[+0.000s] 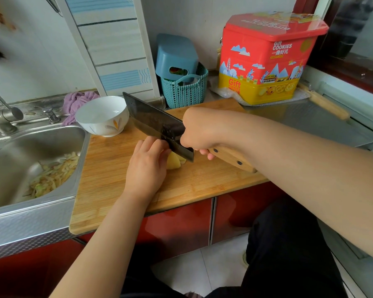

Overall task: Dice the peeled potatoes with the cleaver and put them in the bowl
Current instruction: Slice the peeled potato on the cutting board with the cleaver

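**Dicing in progress: first potato under the blade, bowl not yet filled**

Cutting is under way on the rectangular bamboo cutting board point(116, 173), which lies on the steel worktop point(306, 121) with its left edge against the stainless sink point(19, 151) and its near edge overhanging the red cabinet fronts.

**Hands**
- The right hand point(199, 131) is wrapped round the wooden handle of the dark, broad-bladed cleaver point(155, 123). The blade angles from the far left down toward the board's middle, its heel resting at the potato.
- The left hand point(148, 166) lies palm down, fingers curled over the pale yellow peeled potato point(173, 163), pressing it to the board just left of the blade.

**Position of task items**
- The potato sits near the centre of the board, mostly hidden under the left hand and the blade. Whether it is whole or partly sliced cannot be determined; only a small yellow part shows.
- The white ceramic bowl with a leaf motif point(102, 115) stands at the board's far left corner, next to the sink. What shows of its inside holds nothing.

**Status**
- Done: judged from the pale peelings point(54, 175) lying in the sink, peeling is complete.
- Remaining: no finished dice are visible on the board and none in the bowl. Cutting appears to be at an early stage, and transfer to the bowl has not begun. No further potatoes are in view.
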A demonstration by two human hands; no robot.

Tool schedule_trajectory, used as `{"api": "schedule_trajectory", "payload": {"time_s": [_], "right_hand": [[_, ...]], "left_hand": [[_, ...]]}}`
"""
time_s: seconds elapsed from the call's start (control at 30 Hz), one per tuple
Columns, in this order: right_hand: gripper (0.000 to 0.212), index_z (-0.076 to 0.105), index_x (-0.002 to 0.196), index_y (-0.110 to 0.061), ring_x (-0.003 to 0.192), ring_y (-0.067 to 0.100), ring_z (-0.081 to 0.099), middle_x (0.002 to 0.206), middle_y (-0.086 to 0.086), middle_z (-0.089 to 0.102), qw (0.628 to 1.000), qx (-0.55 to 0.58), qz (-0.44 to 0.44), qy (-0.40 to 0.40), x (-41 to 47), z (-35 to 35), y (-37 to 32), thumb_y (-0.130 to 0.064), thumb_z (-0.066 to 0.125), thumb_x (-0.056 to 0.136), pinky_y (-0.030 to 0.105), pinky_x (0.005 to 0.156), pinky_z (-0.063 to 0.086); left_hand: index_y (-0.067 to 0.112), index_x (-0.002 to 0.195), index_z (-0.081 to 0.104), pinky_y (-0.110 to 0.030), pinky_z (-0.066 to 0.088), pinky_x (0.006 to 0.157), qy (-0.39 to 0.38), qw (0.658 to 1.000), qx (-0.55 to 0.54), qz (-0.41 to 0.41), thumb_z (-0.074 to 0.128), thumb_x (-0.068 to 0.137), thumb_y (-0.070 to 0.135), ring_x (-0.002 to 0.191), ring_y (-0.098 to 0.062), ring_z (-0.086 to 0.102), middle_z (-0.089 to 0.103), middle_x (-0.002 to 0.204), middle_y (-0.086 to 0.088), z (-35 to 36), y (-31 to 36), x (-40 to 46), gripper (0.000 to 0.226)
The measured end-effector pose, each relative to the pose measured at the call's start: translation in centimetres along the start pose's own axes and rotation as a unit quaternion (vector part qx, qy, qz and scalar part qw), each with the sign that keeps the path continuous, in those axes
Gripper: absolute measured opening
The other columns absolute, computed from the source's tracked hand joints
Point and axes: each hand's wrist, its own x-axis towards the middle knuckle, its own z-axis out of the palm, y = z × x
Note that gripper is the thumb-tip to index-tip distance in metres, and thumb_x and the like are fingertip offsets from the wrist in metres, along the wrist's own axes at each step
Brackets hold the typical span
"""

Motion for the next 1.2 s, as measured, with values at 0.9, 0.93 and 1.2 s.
{"api": "schedule_trajectory", "payload": {"time_s": [0.9,0.93,1.2], "right_hand": [[0.007,0.047,0.095,0.001,0.049,0.021,0.051,0.068,0.016,0.054,0.998,-0.011,0.046,-0.045,2.4,3.0,1.3,-0.002,0.041,0.097,0.027,0.044,0.046],[0.011,0.05,0.089,0.002,0.047,0.021,0.051,0.066,0.016,0.055,0.998,-0.012,0.046,-0.045,2.5,3.0,1.5,-0.002,0.042,0.096,0.026,0.043,0.045],[0.022,0.056,0.075,0.0,0.045,0.019,0.051,0.062,0.011,0.056,0.998,0.035,0.037,-0.042,3.0,2.1,2.5,-0.009,0.05,0.095,0.027,0.046,0.049]], "left_hand": [[0.006,0.093,0.061,-0.035,0.043,0.071,0.002,1.0,0.001,-0.013,0.065,0.091,0.011,0.085,-0.027,0.052,0.057,0.096,-0.007,0.2,-0.2,-0.1,0.006],[0.006,0.093,0.061,-0.034,0.043,0.071,0.002,1.0,0.0,-0.016,0.065,0.09,0.011,0.086,-0.027,0.052,0.057,0.096,-0.008,0.2,-0.2,-0.1,0.007],[0.006,0.095,0.063,-0.037,0.048,0.069,-0.001,1.0,0.001,-0.011,0.061,0.092,0.015,0.087,-0.024,0.054,0.058,0.097,-0.007,-0.1,0.0,-0.1,0.01]]}}
